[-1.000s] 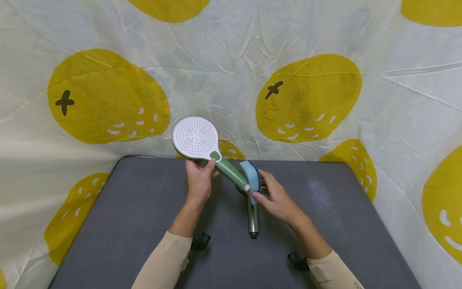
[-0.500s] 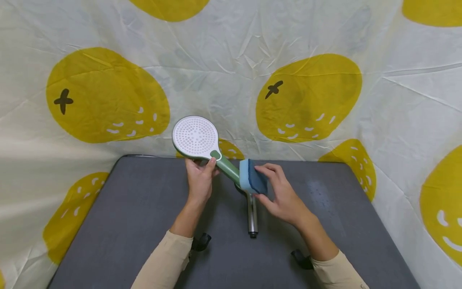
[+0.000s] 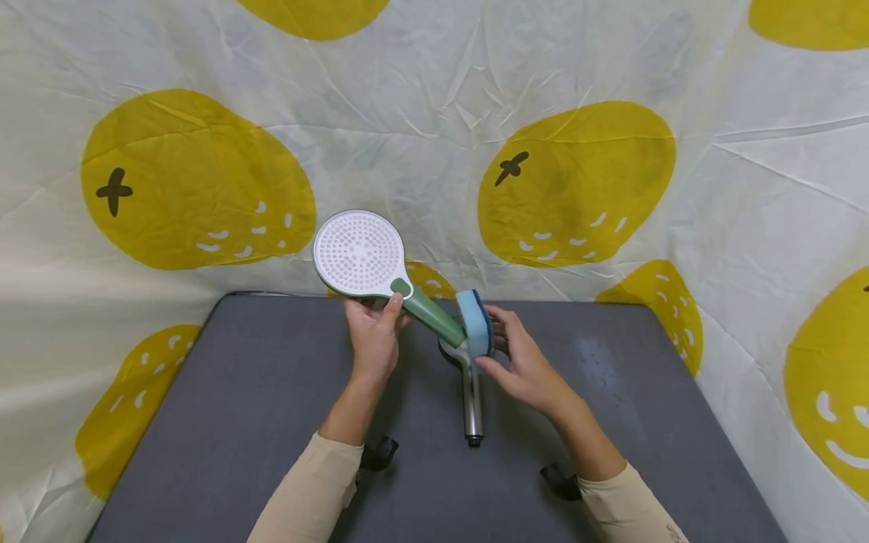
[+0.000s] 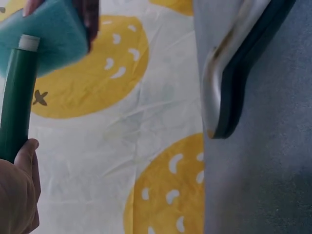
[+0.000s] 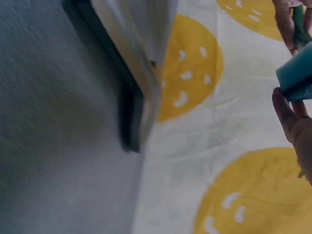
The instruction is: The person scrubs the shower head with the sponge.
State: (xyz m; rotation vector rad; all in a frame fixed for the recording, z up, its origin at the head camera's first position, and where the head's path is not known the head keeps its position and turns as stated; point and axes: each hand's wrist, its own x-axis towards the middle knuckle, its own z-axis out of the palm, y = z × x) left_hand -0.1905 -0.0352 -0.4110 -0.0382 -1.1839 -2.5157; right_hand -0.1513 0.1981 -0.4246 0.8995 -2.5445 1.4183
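A green shower head (image 3: 360, 255) with a white nozzle face is held up over the table, its handle slanting down to the right. My left hand (image 3: 373, 339) grips it just below the round head, thumb on the front. In the left wrist view the green handle (image 4: 19, 97) ends in a white threaded tip beside the sponge. My right hand (image 3: 526, 366) pinches a light-blue sponge (image 3: 475, 323) with a dark-blue scouring side, close against the handle's lower end. The right wrist view shows fingers on the dark side of the sponge (image 5: 297, 70).
On the grey table (image 3: 285, 422) lies a second, chrome shower head (image 3: 472, 400), its handle towards me and its head partly hidden behind the sponge and green handle. A white cloth with yellow fruit prints (image 3: 421, 173) hangs behind the table.
The sponge slid up the green handle to the left, turning its dark side to view, then went back to the right towards the handle's end. The left hand keeps its grip.
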